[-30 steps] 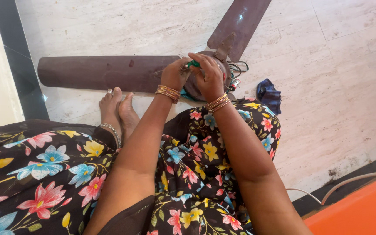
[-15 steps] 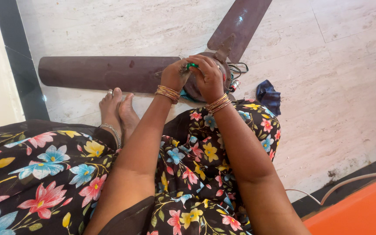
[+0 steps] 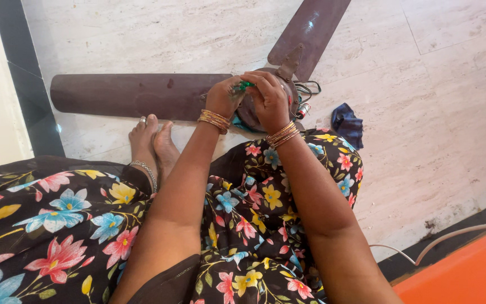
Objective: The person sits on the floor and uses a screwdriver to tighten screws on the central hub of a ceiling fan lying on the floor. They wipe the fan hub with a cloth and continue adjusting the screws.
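Both hands meet over the fan hub (image 3: 288, 95) on the floor: the left hand (image 3: 221, 98) and right hand (image 3: 268, 97) each close their grip on a small green tool (image 3: 243, 86) held between them, its long axis running across from one grip to the other, equally near both. Two blades (image 3: 136, 94) show, one stretching left of the grip, one up and right; one blue cloth (image 3: 347, 123) lies to the right.

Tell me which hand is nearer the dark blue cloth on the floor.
Right. The right hand is over the fan hub, just left of the blue cloth; the left hand sits farther left, beyond the right one.
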